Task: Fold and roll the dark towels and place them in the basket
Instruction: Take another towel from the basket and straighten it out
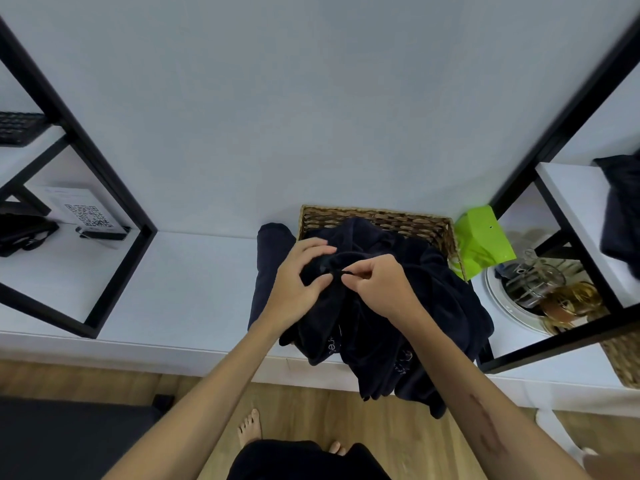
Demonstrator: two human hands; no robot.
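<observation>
A wicker basket stands on the white shelf against the wall. A heap of dark towels fills it and spills over its front, hanging past the shelf edge. My left hand and my right hand meet above the heap. Both pinch the same bunched edge of one dark towel, fingers closed on the cloth. A folded dark towel lies flat on the shelf just left of the basket, partly behind my left hand.
A green bag leans right of the basket. A white tray with glass jars sits further right under a black-framed shelf holding more dark cloth. Another black frame and a QR sign stand at left.
</observation>
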